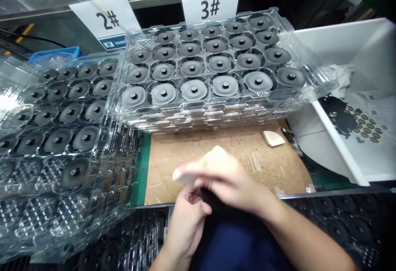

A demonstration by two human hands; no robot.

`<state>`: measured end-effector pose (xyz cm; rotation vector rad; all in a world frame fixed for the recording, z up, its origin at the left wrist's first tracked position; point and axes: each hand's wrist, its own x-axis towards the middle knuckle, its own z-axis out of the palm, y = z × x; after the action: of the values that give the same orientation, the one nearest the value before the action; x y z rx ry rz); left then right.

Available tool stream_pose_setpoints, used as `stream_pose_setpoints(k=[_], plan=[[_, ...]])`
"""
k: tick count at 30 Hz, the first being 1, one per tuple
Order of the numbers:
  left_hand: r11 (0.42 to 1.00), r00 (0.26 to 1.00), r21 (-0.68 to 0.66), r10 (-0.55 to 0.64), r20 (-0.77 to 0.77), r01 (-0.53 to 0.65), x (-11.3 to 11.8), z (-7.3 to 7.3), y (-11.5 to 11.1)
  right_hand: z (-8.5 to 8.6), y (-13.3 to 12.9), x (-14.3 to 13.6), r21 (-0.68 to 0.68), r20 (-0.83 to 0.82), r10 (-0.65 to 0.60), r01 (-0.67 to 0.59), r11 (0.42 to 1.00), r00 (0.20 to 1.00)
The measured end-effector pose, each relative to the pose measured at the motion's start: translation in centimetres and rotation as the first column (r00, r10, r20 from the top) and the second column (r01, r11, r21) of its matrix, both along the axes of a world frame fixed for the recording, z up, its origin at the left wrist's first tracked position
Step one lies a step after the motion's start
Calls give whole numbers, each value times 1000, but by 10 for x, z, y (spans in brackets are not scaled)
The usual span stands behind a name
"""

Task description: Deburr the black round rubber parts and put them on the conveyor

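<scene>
Over the near edge of the cardboard sheet (198, 147), my two hands meet. My left hand (188, 215) is closed on a black disc (212, 199), mostly hidden under the other hand and against dark clothing. Above it, my right hand (222, 174) is blurred, its fingers bent and pressed together over the disc. Something white (177, 175) shows at its fingertips; whether it is a held pad or a finger cover is unclear. An off-white wedge-shaped pad (273, 138) lies on the cardboard, to the right of my hands.
A stack of clear plastic trays (198, 108) with black discs stands behind the cardboard, another tray stack (108, 172) at left. At right is a white bin (340, 143) holding a sticker sheet (368, 124). A black pen-like tool (292, 141) lies beside it. Signs (212, 5) hang behind.
</scene>
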<state>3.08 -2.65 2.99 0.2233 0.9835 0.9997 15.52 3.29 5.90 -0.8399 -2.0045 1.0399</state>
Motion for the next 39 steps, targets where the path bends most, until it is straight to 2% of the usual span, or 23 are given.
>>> stream_pose_setpoints(k=[1, 3, 5, 9, 11, 13, 14, 16, 18, 20, 22, 24, 26, 27, 30, 31, 32, 34, 35, 37, 39], plan=[[1000, 1000, 6, -6, 23, 5, 1, -1, 0, -6, 3, 4, -97, -28, -128, 125, 987, 991], [1000, 997, 13, -7, 78, 6, 2, -2, 0, -19, 7, 14, -253, -17, -351, 336, 907, 936], [1000, 993, 1, 14, 117, -14, 0, -2, 1, -34, 2, 25, -324, 62, -441, 436, 840, 895], [997, 989, -38, 66, 132, -61, -9, -2, 2, -70, -23, 41, -313, 223, -457, 508, 803, 861], [996, 988, -49, 81, 135, -75, -12, -1, 4, -85, -34, 46, -303, 280, -420, 495, 815, 863], [995, 987, -53, 85, 136, -78, -13, -1, 6, -90, -38, 47, -295, 310, -373, 462, 836, 874], [996, 987, -52, 84, 134, -77, -12, -1, 6, -87, -38, 47, -291, 315, -362, 452, 843, 877], [996, 988, -48, 75, 134, -69, -9, 0, 7, -70, -32, 44, -281, 309, -370, 456, 844, 876], [997, 989, -36, 70, 133, -66, -6, 1, 7, -41, -26, 36, -251, 260, -407, 468, 847, 876], [998, 989, -25, 65, 132, -62, -5, 2, 6, -9, -22, 24, -159, 155, -411, 433, 887, 898], [999, 990, -10, 53, 133, -52, -7, 1, 5, 16, -23, 13, -37, 90, -298, 303, 952, 950], [999, 992, 3, 45, 121, -45, -12, 0, 4, 30, -23, 5, -55, 136, -109, 117, 992, 985], [998, 994, 4, 68, 81, -69, -15, 0, 4, 34, -20, -1, -148, 215, 42, -10, 989, 976], [997, 995, 1, 80, 68, -80, -15, 1, 4, 33, -17, -3, -153, 244, 51, -14, 988, 968], [997, 993, -17, 76, 88, -74, -12, 8, 5, 29, -11, -9, 37, 233, -143, 138, 990, 962], [998, 992, -28, 66, 103, -63, -11, 11, 6, 29, -11, -9, 72, 204, -163, 151, 986, 965], [998, 992, -38, 58, 116, -54, -11, 13, 6, 30, -13, -7, 65, 180, -128, 118, 991, 975], [998, 991, -45, 39, 128, -34, -14, 15, 6, 33, -19, 2, -41, 174, 26, -19, 999, 984], [999, 990, -31, 28, 137, -24, -16, 14, 6, 34, -23, 8, -95, 194, 66, -48, 994, 979], [1000, 988, 10, 6, 157, -8, -19, 11, 6, 37, -28, 18, -117, 279, 20, 14, 993, 960], [999, 984, 38, -5, 179, -2, -19, 10, 7, 36, -29, 23, -17, 344, -116, 130, 991, 932]])
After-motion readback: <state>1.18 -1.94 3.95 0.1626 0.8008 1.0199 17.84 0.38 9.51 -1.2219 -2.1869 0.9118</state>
